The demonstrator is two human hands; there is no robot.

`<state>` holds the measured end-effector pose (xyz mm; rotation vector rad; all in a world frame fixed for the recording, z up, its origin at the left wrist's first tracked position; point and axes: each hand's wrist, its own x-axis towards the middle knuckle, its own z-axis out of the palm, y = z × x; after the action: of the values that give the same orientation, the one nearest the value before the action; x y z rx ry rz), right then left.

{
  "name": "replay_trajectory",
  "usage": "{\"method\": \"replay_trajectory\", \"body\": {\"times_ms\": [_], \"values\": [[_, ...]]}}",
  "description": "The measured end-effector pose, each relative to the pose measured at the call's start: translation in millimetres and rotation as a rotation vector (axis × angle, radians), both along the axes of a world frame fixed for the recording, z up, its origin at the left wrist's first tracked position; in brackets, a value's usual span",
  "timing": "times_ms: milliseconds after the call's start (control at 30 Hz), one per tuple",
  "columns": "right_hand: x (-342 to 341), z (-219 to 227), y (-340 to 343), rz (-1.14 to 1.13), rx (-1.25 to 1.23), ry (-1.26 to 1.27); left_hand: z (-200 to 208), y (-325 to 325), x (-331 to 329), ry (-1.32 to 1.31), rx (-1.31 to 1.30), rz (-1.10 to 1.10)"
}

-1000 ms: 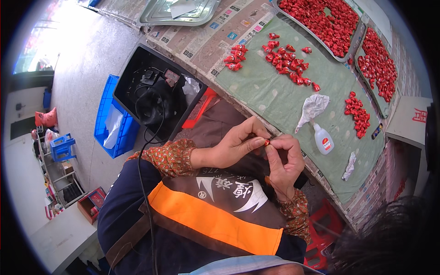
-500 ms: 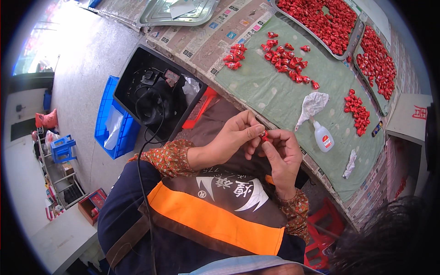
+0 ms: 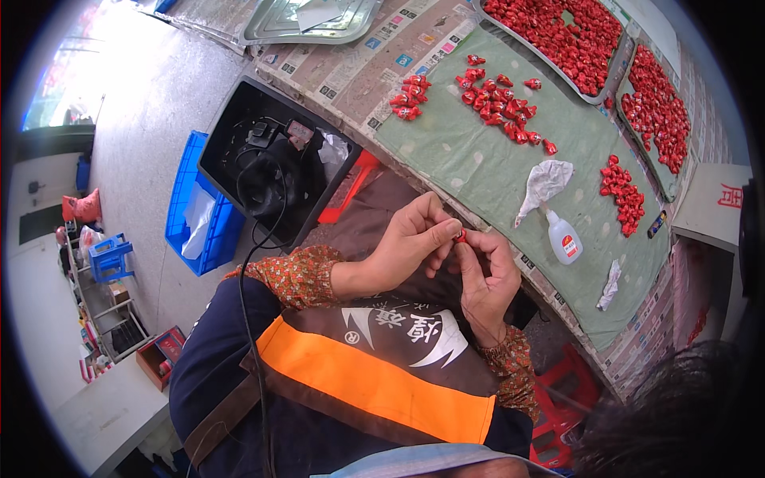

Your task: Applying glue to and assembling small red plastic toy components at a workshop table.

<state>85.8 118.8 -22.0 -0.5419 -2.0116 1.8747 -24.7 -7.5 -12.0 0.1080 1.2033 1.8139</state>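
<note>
Red, small and mostly covered: one red piece is showing between the two hands, just off the near edge of the surface.

Left hand: fingers are pinching the piece at their tips. Right hand: fingers are bending inward and meeting the piece from the other side; whether they are gripping or only touching it, cannot tell. Both wrists are emerging from floral cuffs.

Green cloth is covering part of the surface beside the near edge. On it:
- a loose cluster of similar pieces is lying toward the trays;
- a smaller group is sitting at the cloth's left end;
- a tight heap is resting toward the right end;
- crumpled tissue is lying just beside a white squeeze bottle, whose nozzle is pointing toward it;
- a second tissue wad is lying near the right-hand near corner.

Beyond the cloth, a large tray and a narrower tray are carrying many more red pieces. Toward the left end of the surface, a metal tray is holding paper.

Below the near edge, a black crate is standing beside a blue crate.
</note>
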Motion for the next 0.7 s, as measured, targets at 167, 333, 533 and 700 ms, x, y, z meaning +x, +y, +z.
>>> {"method": "replay_trajectory", "body": {"times_ms": [167, 333, 533, 700], "values": [[-3.6, 0.7, -3.5, -0.024, 0.124, 0.014, -3.5, -0.4, 3.3, 0.039, 0.014, 0.029], [-11.4, 3.1, 0.3, -0.013, 0.110, 0.049, -4.1, 0.1, -4.3, 0.085, 0.017, 0.030], [-31.7, 14.4, 4.5, -0.009, -0.004, 0.054, 18.2, 2.1, -29.8, 0.206, -0.010, -0.009], [-44.2, 15.4, 10.7, 0.027, 0.096, 0.039, 22.3, -1.7, -71.6, 1.156, -0.446, 0.056]]}}
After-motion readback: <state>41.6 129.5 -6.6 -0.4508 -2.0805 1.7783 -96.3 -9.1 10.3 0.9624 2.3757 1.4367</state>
